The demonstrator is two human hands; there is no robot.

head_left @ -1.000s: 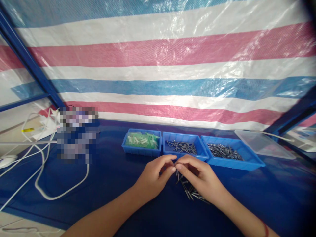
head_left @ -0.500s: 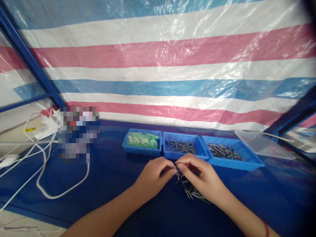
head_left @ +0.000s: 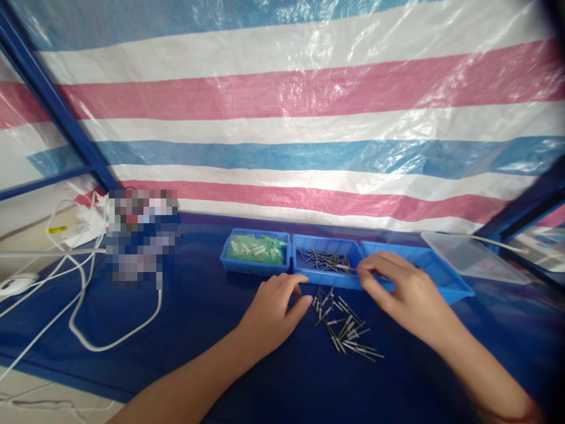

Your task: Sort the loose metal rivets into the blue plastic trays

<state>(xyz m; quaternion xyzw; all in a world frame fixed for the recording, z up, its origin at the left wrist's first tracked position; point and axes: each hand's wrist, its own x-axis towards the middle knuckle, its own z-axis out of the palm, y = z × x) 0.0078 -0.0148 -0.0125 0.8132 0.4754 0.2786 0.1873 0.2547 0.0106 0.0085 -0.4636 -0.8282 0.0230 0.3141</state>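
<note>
Several pop rivets (head_left: 348,330) lie in a loose pile on the blue table. Left of them is my left hand (head_left: 276,306), its thumb and index finger apart with nothing visible between them. My right hand (head_left: 399,288) hovers over the left end of the right blue bin (head_left: 457,287). Its thumb and fingertips are drawn together near the middle bin's corner; whether they pinch anything is hidden. In the middle blue bin (head_left: 326,277) are more thin metal rivets (head_left: 324,260). My right hand mostly covers the contents of the right bin.
The left blue bin (head_left: 256,270) holds small green and white pieces (head_left: 258,248). A clear plastic lid (head_left: 477,259) leans behind the right bin. White cables (head_left: 82,330) and a white mouse (head_left: 20,284) are at the left. Striped sheeting (head_left: 282,129) hangs behind the table.
My hands were together above the rivet pile. The right hand has moved right and up to the right bin, uncovering the pile. My left hand stayed near its place, and its fingers opened.
</note>
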